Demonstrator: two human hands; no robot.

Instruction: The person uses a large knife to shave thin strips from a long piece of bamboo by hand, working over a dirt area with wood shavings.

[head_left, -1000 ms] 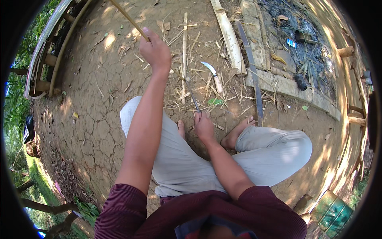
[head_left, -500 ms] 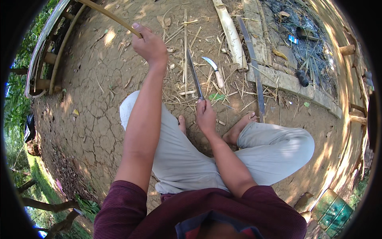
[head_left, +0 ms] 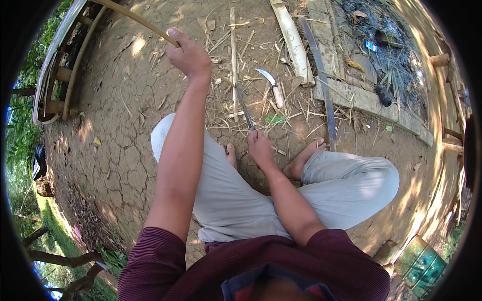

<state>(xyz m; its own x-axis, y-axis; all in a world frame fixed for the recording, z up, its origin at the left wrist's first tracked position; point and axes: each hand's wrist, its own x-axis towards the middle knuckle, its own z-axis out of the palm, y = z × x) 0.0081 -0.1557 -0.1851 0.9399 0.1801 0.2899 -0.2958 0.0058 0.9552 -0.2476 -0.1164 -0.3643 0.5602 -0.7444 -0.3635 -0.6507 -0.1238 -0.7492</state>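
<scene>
My left hand [head_left: 190, 59] is closed around a long, slender tan stick [head_left: 133, 16], which runs up past the far left edge of the view. Its thin near end pokes out below the hand toward the knife. My right hand [head_left: 261, 149] grips the handle of a long knife [head_left: 244, 107], low between my feet. The dark blade points away from me, and its far part meets or crosses the stick's near end; whether they touch I cannot tell. Just right of the blade, a small curved knife [head_left: 272, 85] with a pale wooden handle lies on the ground.
A long machete-like blade [head_left: 321, 75] lies beside my right foot, near a peeled pale log [head_left: 292, 42]. Wood shavings and a straight split strip [head_left: 233, 55] litter the cracked earth. An ash-filled hearth [head_left: 384, 30] with a stone border sits far right; a wooden bench-like frame [head_left: 65, 75] stands left.
The knife in my right hand has swung so that its blade looks shorter, its far part now by the stick's near end. My left hand has barely moved.
</scene>
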